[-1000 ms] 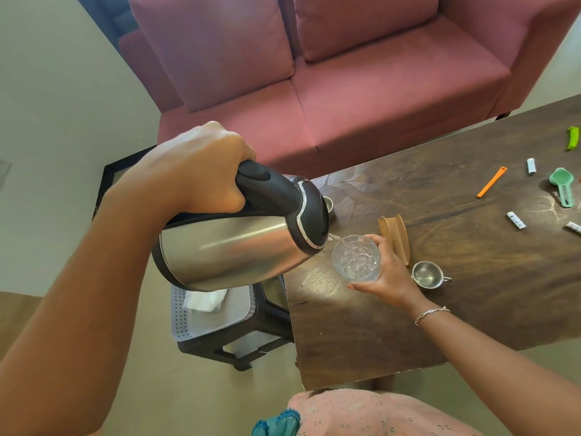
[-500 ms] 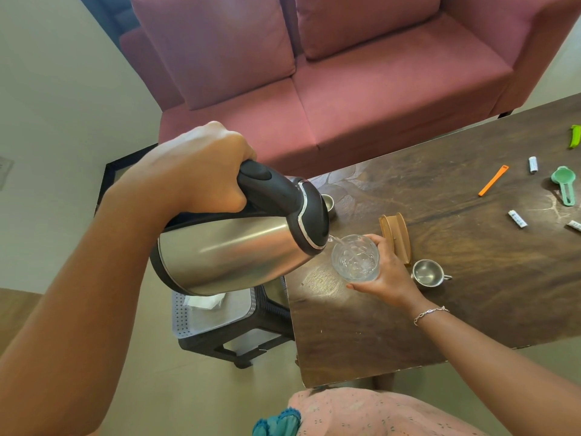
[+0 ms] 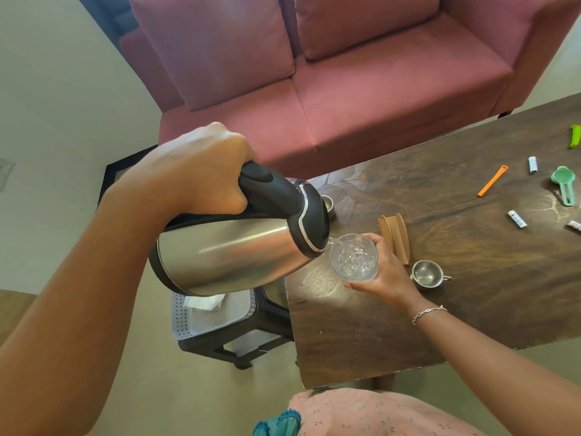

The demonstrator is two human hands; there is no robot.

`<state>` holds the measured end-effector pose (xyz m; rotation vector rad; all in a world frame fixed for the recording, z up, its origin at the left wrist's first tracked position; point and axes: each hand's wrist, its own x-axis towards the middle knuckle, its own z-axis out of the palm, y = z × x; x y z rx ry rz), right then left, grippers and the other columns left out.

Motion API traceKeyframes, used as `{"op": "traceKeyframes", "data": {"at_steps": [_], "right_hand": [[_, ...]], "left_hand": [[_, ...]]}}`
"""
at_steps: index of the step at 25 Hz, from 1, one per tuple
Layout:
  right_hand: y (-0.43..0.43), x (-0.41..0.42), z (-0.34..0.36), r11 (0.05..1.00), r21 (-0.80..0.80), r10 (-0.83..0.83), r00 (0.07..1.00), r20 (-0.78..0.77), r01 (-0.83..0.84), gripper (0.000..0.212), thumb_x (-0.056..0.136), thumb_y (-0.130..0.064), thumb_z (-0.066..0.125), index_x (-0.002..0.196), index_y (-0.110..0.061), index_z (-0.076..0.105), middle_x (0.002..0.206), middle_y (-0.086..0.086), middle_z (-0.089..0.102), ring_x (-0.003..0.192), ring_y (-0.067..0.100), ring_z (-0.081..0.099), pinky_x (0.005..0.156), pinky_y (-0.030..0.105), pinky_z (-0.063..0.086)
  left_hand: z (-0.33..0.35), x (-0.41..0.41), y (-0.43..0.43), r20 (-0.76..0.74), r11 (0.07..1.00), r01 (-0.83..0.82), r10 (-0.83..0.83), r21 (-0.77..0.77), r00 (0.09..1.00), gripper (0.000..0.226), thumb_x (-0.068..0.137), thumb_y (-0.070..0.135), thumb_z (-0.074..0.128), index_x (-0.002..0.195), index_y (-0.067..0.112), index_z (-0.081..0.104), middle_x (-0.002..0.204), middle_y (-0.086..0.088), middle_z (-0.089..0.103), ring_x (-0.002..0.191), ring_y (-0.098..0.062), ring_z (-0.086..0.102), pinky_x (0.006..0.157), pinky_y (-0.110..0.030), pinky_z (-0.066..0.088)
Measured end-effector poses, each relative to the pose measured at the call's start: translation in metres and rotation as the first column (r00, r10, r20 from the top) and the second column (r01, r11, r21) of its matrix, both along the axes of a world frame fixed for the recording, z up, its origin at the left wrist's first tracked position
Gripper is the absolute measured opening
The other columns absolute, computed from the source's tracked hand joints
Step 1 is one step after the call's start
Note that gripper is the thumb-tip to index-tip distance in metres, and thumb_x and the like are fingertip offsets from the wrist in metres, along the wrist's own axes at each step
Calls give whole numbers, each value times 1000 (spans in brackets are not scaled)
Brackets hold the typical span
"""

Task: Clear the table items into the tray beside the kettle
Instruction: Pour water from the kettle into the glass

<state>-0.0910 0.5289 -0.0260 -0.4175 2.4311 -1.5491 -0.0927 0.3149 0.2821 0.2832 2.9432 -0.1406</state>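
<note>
**Pouring goes on, little has shifted**

My left hand [image 3: 195, 171] is wrapped tight round the black handle of the kettle [image 3: 226, 253]. I hold it tipped nearly flat in the air, off the near-left corner of the bench [image 3: 471, 309]. Its spout sits just over the glass [image 3: 353, 258], and a thin stream of water runs into it. My right hand [image 3: 390, 275] cups the glass from the right side, thumb on the far rim and fingers [image 3: 356, 286] curled under the near edge.

Set against a second ago, both grips are the same, the kettle keeps much the same tilt and the glass has not left its spot. I cannot tell whether the water level has changed.

The tray [image 3: 180, 322], white and perforated, sits on a black stool [image 3: 251, 341] beside the bench, partly hidden under the kettle, with a crumpled tissue [image 3: 204, 302] in it.

On the bench:
- a steel cup [image 3: 426, 275] lies just right of my right hand
- a wooden stand [image 3: 394, 239] is behind that hand
- a second steel cup [image 3: 327, 204] peeks out past the kettle lid
- an orange stick [image 3: 492, 180], a green scoop [image 3: 564, 184] and small white sachets [image 3: 517, 219] lie well off to the right
</note>
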Motion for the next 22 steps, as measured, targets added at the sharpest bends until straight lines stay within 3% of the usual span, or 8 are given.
{"op": "traceKeyframes", "data": {"at_steps": [17,22], "right_hand": [[-5,-4,3,1000,-18,-9,1000,20,9,96,51,-22,91,128,-16,35,116,-7,47,107,15,50,90,25,40],[-5,-2,4,1000,0,-11,1000,10,11,95,51,-25,90,128,-17,36,114,-8,47,105,16,52,91,34,47]], "left_hand": [[1,-6,0,-8,1000,17,-17,-23,1000,23,59,-1,58,47,12,42,44,-6,37,47,-29,36,49,-35,40],[7,-7,0,-23,999,32,-33,-36,999,22,59,-1,58,48,11,43,44,-6,36,49,-32,39,49,-33,38]]}}
